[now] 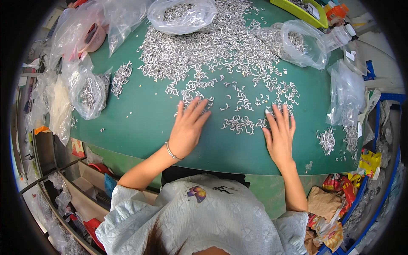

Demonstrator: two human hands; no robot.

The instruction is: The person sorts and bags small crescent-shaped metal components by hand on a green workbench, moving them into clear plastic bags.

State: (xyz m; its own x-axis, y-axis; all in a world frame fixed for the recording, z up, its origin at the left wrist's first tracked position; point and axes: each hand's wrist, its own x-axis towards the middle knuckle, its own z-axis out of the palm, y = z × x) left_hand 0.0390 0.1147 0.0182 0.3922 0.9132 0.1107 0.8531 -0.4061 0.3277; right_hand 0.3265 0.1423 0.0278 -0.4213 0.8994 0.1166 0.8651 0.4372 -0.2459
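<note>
On the green counter (144, 123), both hands lie flat, palms down. Left hand (188, 129) has its fingers (196, 109) spread open, tips touching a small cluster of silver metal pieces (193, 97). Right hand (280, 136) is open too, fingertips resting on another little cluster (284, 107), gripping nothing. Between the hands lies a loose clump (239, 124). Beyond them, the big pile (212, 46) spreads wide, clear plastic bags (180, 15) ringing it.

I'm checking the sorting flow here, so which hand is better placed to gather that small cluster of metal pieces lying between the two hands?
Probably the right hand: the small cluster lies just beside its thumb and index finger. The left hand rests farther off, its fingertips on another patch of pieces.
</note>
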